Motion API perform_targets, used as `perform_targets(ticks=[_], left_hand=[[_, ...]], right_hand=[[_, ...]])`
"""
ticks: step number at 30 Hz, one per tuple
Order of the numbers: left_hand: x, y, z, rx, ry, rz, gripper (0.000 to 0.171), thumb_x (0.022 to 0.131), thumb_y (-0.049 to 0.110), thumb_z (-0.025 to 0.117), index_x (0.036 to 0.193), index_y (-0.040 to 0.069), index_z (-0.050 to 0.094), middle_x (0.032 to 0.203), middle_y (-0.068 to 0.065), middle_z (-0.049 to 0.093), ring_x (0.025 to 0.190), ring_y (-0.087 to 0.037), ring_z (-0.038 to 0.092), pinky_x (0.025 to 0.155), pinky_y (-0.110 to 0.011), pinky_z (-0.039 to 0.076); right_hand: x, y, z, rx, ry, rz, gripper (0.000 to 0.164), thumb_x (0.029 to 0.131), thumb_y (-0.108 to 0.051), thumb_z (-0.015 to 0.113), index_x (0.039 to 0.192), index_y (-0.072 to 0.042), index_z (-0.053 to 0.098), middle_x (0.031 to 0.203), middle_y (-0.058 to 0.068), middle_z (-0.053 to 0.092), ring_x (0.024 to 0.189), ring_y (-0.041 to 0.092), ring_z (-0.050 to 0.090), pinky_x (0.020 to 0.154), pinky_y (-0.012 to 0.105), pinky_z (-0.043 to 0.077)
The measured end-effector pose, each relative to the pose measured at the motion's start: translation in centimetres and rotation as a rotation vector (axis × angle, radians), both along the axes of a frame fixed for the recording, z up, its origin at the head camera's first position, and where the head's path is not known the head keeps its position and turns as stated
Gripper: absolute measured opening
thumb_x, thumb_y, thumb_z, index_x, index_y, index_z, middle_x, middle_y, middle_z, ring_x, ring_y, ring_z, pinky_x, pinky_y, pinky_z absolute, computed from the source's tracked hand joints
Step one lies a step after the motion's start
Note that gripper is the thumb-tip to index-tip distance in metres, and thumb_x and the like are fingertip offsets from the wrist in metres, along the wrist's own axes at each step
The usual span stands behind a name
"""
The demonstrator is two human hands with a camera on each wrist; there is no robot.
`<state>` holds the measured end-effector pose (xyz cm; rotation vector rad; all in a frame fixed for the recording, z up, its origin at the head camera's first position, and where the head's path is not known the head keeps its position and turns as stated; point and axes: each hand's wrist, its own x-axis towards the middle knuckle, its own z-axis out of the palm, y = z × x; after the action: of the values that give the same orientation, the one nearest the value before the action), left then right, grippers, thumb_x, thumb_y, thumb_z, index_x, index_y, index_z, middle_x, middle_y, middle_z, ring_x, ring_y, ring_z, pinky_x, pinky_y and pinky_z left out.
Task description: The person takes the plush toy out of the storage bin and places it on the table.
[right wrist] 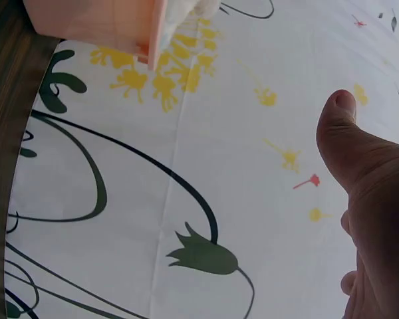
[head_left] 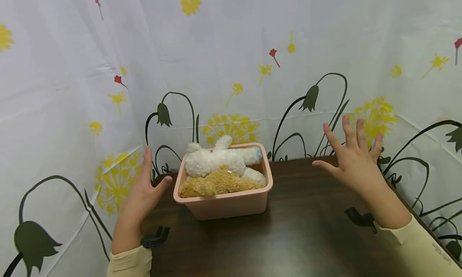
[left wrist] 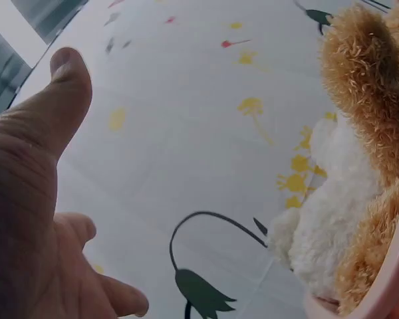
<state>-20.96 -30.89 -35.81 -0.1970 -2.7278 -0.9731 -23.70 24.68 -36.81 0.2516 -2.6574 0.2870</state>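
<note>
A pink plastic bin (head_left: pixel 231 207) stands on the table with plush toys packed in it. A fluffy white plush toy (head_left: pixel 213 160) lies toward the back, its parts rising over the rim. Along the front side lies a curly golden-brown plush toy (head_left: pixel 220 182). My left hand (head_left: pixel 142 193) is raised just left of the bin, thumb spread from the fingers, touching nothing. Well to the right of the bin my right hand (head_left: pixel 355 160) is held up with fingers spread wide, also holding nothing. In the left wrist view the brown plush (left wrist: pixel 369 86) shows beside the bin's rim (left wrist: pixel 392 266).
The dark brown wooden table (head_left: pixel 299 229) reaches back to a white curtain (head_left: pixel 223 60) printed with flowers, which also runs along both sides. Black wrist camera mounts (head_left: pixel 155 237) sit at both wrists.
</note>
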Motion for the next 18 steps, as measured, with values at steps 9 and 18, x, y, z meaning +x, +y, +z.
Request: perform_targets(ticks=[9, 18], left_hand=[[-2.1, -0.1, -4.7, 0.156, -0.095, -0.132, 0.105, 0.094, 0.054, 0.066, 0.153, 0.053, -0.022, 0.167, 0.015, -0.02, 0.156, -0.045, -0.004, 0.112, -0.079, 0.012], [-3.9, 0.4, -7.9, 0.098, -0.183, -0.164, 0.112, 0.096, 0.051, 0.066, 0.151, 0.045, -0.031, 0.167, -0.001, -0.026, 0.154, -0.052, -0.003, 0.111, -0.078, 0.018]], right_hand=[[-0.3, -1.1, -0.9, -0.057, 0.026, 0.04, 0.104, 0.084, -0.07, 0.068, 0.163, -0.043, 0.006, 0.171, 0.003, -0.018, 0.153, 0.03, -0.03, 0.11, 0.075, -0.021], [-1.5, -6.9, 0.4, -0.296, 0.023, 0.268, 0.092, 0.093, -0.052, 0.069, 0.164, -0.031, 0.015, 0.166, 0.013, 0.023, 0.156, 0.039, 0.015, 0.119, 0.071, 0.0]])
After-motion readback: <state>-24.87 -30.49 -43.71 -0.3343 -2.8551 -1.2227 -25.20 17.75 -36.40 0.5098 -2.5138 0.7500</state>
